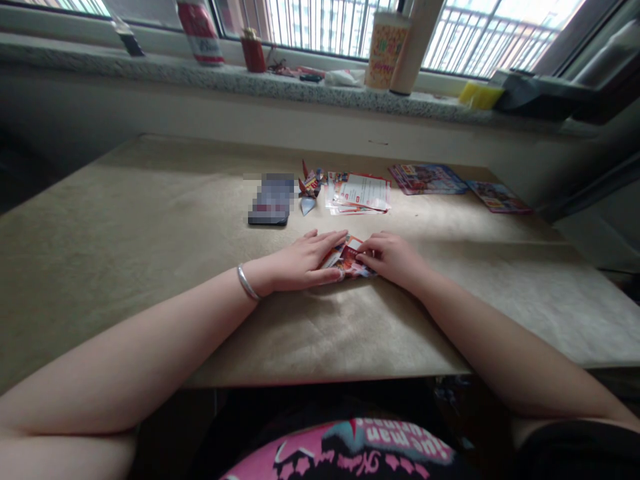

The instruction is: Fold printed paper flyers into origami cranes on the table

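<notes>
A colourful printed sheet of paper (pixel 353 255), with red, orange and white areas and what look like folded layers, lies on the table between my hands. My left hand (pixel 313 259) rests flat over its left part, fingers stretched out. On its right side, the bent fingers and thumb of my right hand (pixel 393 257) press together on the paper's edge. Much of the sheet is hidden under both hands. Just beyond stands a folded paper figure (pixel 311 185) with pointed tips, made of similar printed paper.
A phone (pixel 273 200) with a blurred screen lies left of the figure. Printed sheets (pixel 363 193) are stacked to its right. Glossy printed packs (pixel 430 180) lie farther right. The windowsill (pixel 280 85) holds a can (pixel 200 33), a red lighter-like object (pixel 253 52) and a patterned cup (pixel 386 50).
</notes>
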